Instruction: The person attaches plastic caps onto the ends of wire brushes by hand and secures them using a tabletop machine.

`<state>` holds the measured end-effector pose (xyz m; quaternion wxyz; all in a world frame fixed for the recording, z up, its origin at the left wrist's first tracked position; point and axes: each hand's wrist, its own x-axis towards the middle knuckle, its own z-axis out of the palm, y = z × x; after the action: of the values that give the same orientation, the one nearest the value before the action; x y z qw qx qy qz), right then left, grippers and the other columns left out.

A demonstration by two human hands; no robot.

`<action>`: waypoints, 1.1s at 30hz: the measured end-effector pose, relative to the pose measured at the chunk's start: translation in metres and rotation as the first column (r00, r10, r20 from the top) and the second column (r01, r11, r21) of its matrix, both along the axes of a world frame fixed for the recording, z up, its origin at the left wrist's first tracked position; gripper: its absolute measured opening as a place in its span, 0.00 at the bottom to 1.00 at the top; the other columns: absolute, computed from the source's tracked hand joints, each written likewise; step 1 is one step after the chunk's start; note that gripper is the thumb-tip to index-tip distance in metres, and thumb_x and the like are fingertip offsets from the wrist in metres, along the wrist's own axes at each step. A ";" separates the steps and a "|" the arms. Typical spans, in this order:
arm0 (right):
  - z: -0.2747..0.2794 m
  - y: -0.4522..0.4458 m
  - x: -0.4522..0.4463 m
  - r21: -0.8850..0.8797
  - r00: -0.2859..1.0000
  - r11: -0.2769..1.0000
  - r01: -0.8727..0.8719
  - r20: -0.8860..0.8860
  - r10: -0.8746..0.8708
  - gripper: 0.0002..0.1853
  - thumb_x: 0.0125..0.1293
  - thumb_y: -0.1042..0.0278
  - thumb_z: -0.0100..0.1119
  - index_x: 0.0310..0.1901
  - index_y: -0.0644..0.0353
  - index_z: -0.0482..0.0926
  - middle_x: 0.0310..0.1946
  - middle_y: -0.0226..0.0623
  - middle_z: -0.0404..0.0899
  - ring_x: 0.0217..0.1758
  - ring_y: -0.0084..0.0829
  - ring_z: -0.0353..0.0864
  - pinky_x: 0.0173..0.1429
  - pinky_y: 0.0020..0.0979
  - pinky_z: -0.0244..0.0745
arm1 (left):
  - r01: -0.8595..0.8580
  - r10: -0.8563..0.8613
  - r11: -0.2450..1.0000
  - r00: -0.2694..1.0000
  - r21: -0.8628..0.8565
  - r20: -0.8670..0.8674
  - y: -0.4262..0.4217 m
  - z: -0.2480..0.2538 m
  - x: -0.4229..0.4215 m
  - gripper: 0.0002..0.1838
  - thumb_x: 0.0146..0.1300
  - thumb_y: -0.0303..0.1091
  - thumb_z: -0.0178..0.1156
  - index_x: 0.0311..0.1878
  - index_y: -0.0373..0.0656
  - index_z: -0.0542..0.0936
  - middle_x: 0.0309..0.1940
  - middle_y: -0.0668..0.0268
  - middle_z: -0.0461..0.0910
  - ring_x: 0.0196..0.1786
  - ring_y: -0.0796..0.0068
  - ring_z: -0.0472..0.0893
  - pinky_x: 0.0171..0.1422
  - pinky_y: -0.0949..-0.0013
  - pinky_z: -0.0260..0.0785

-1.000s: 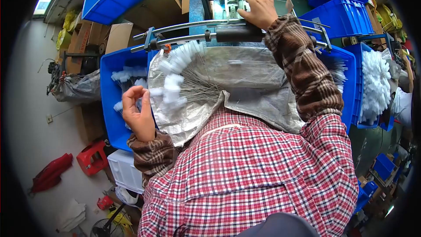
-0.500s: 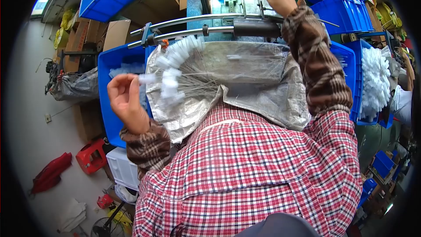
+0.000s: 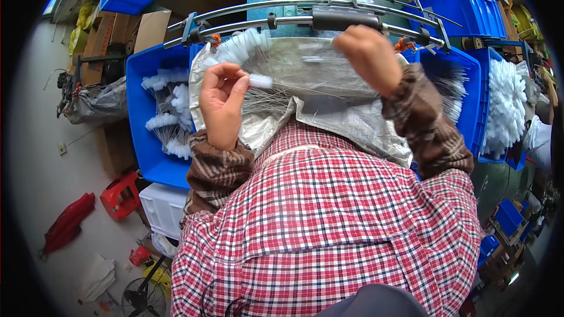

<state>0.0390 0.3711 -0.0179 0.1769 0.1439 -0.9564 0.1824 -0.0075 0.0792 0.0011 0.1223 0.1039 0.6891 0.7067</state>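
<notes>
Silver sheet: it's spreading over the person's lap, and I'm using it as the landmark for everything here, so here goes: silver sheet (image 3: 335,73).
Left hand: the left hand (image 3: 223,103) is hanging over the sheet's left part, palm showing, fingers bent.
Left grip: narrow, basically a pinch; it's holding one brush (image 3: 261,81) by the white tufted end.
The brush: it's lying roughly level above the sheet's left half, with its thin wire stretching toward the sheet's right side.
Right hand: the right hand (image 3: 367,58) is hovering around the sheet's far edge, right of its middle, fingers curling in.
Right grip: it's coming out blurry, so honestly can't tell if it's holding anything.
Loose brushes: a bunch of loose brushes (image 3: 241,47) is resting on the sheet's left side, white ends fanning around the far left corner.
Bins: a left blue bin (image 3: 147,164) is sitting just left of the sheet with more brushes inside; a right blue bin (image 3: 472,103) is standing to its right, also holding some.
Roller: a black roller (image 3: 346,19) is sitting just beyond the sheet's far edge, on a steel rail (image 3: 294,20).
</notes>
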 end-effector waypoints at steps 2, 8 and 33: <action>-0.042 -0.004 0.014 0.049 0.991 0.998 0.029 0.127 -0.035 0.03 0.57 0.74 0.60 0.34 0.58 0.79 0.29 0.37 0.78 0.35 0.41 0.81 0.39 0.39 0.77 | 0.058 -0.058 0.998 0.998 -0.009 0.003 0.012 -0.004 0.005 0.12 0.65 0.18 0.58 0.50 0.38 0.73 0.40 0.67 0.78 0.44 0.81 0.78 0.52 0.77 0.72; -0.002 -0.021 0.026 -0.653 0.943 0.755 0.057 0.284 0.174 0.15 0.68 0.62 0.60 0.52 0.59 0.80 0.39 0.43 0.84 0.38 0.41 0.84 0.42 0.38 0.79 | 0.125 -0.129 0.988 0.991 -0.086 -0.046 0.042 -0.003 0.018 0.10 0.64 0.19 0.60 0.47 0.38 0.75 0.39 0.68 0.79 0.43 0.81 0.81 0.49 0.77 0.73; 0.153 0.054 0.088 -0.560 0.765 0.743 -0.366 -0.636 -0.103 0.31 0.62 0.52 0.62 0.57 0.69 0.70 0.47 0.45 0.77 0.39 0.30 0.77 0.48 0.29 0.75 | 0.496 -0.182 0.844 -0.094 -0.204 -0.979 0.038 0.225 0.006 0.28 0.61 0.41 0.67 0.57 0.30 0.73 0.51 0.54 0.77 0.54 0.63 0.78 0.59 0.64 0.71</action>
<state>0.1271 0.4250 0.1354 0.5109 0.1965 -0.6998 0.4591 -0.0016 0.1175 0.2261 -0.2284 0.7492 0.4358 0.4435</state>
